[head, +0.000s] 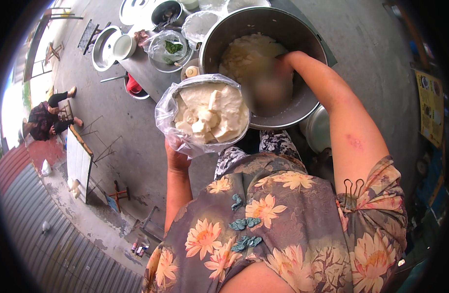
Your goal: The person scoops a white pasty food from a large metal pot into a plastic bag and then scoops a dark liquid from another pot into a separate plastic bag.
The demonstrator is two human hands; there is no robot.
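With my left hand (pixel 178 155) I hold up a bowl lined with a clear plastic bag (pixel 165 113), its fingers partly hidden by the bag. White tofu pudding (pixel 228 110), in soft chunks, fills the bowl. A large deep metal pot (pixel 263 122) stands just to the right, with pale curds (pixel 246 55) and cloudy liquid inside. My right hand (pixel 284 67) reaches down over the pot's rim; a blurred patch hides its fingers and whatever they may hold. The bowl is beside the pot's near left rim.
On the metal table (pixel 136 67) are bag-lined bowls, chopped green herbs (pixel 173 47), a lidded jar (pixel 191 71) and a pot of utensils (pixel 168 13). A red item lies in a basin (pixel 142 96) below the table's left edge. A lidded bucket (pixel 316 128) is near my legs. A person (pixel 45 117) sits far left.
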